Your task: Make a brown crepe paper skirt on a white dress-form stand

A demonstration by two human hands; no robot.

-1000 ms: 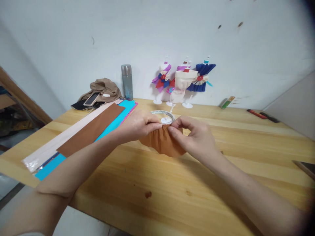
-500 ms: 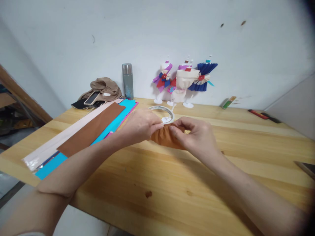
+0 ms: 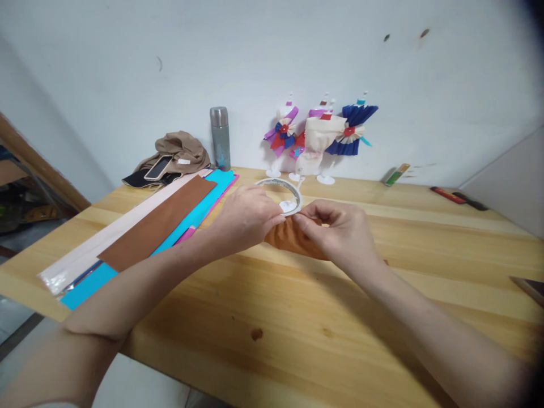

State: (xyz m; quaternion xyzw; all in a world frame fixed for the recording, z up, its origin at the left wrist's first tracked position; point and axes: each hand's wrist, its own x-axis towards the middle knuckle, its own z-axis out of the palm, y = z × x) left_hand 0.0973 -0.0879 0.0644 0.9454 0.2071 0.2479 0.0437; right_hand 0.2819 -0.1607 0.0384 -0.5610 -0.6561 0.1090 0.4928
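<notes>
Between my hands, above the table, a pleated piece of orange-brown crepe paper (image 3: 293,238) hangs by its gathered top edge. My left hand (image 3: 253,215) is closed, thumb and fingers pinching that edge from the left. From the right, my right hand (image 3: 338,226) pinches it between thumb and index finger. My left hand hides the paper's left end. Just behind the fingers is a roll of tape (image 3: 300,198), its ring partly covered by my left hand. A white disc (image 3: 289,206) shows inside the ring.
At the left lie a brown crepe sheet (image 3: 157,224) and a turquoise sheet (image 3: 89,286). Behind stand a flask (image 3: 220,141), a phone (image 3: 158,168) on a cloth (image 3: 182,150), and several dressed mini mannequins (image 3: 325,139). A small green item (image 3: 396,174) leans on the wall.
The hanging crepe paper has swung up and shows less of its lower part. Both hands keep their pinch, and my left hand has shifted slightly right. The view has tilted a little.
</notes>
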